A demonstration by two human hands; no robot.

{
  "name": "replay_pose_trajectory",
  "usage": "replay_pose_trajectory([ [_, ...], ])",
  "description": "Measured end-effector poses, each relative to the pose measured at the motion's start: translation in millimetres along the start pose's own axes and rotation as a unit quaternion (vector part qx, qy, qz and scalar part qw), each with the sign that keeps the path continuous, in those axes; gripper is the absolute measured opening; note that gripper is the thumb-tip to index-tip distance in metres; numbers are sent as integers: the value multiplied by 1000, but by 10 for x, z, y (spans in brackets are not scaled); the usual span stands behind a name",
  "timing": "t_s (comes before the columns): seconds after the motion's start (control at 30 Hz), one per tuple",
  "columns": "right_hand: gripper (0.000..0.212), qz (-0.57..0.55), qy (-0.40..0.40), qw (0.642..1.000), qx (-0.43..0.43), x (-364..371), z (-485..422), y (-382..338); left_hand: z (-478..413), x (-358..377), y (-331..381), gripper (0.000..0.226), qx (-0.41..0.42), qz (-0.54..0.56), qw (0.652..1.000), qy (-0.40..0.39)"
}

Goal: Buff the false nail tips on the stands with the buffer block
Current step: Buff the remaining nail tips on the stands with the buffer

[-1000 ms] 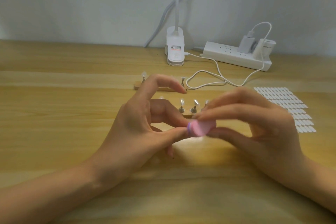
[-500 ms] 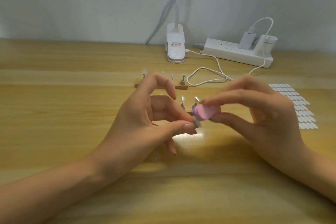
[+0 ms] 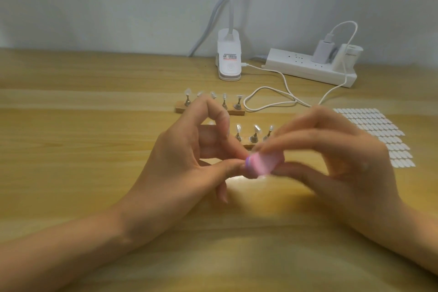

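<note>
My right hand (image 3: pixel 343 161) grips a pink buffer block (image 3: pixel 263 165) with a purple end between thumb and fingers; both are motion-blurred. My left hand (image 3: pixel 180 168) pinches thumb against middle finger right at the block's purple end. What it pinches is hidden behind the block. Just behind my hands, clear nail tips (image 3: pixel 254 129) stand on metal pegs in a near wooden base (image 3: pixel 248 146), partly covered by my fingers. A second wooden base (image 3: pixel 180 109) farther back carries several more tips (image 3: pixel 188 91).
A sheet of white oval stickers (image 3: pixel 372 130) lies at the right. A white clip lamp (image 3: pixel 229 59), a power strip (image 3: pixel 308 69) with plugs and a looping white cable (image 3: pixel 267 92) sit at the back of the wooden table (image 3: pixel 71 137).
The buffer block in my right hand dropped back down and left against my left thumb tip, after lifting half a second ago. The small peg seen then at my left thumb is now hidden.
</note>
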State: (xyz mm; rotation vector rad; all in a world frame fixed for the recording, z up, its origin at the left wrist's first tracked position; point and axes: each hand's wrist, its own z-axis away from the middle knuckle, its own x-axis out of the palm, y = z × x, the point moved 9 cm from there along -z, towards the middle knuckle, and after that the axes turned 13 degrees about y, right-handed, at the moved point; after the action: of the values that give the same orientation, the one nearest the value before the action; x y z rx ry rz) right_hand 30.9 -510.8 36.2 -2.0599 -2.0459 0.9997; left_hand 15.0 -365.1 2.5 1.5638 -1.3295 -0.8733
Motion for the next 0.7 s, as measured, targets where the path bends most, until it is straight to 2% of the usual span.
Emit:
replay_pose_trajectory([
  [0.07, 20, 12, -17, 999, -28, 43, 4, -48, 5, 14, 10, 40, 8, -7, 1000, -1],
  [0.17, 20, 11, 10, 1000, -3, -8, -29, 1, -1, -4, 8, 44, 10, -15, 1000, 7],
  [0.27, 19, 14, -12, 999, -26, 43, -13, -44, -1, 17, 12, 40, 8, -13, 1000, 3],
  [0.43, 18, -3, -5, 1000, -5, 24, -26, -3, 7, 29, 18, 46, 13, -18, 1000, -4],
  [0.7, 17, -3, -22, 1000, -15, 60, -22, -27, 16, 58, 23, 37, 20, -15, 1000, -17],
])
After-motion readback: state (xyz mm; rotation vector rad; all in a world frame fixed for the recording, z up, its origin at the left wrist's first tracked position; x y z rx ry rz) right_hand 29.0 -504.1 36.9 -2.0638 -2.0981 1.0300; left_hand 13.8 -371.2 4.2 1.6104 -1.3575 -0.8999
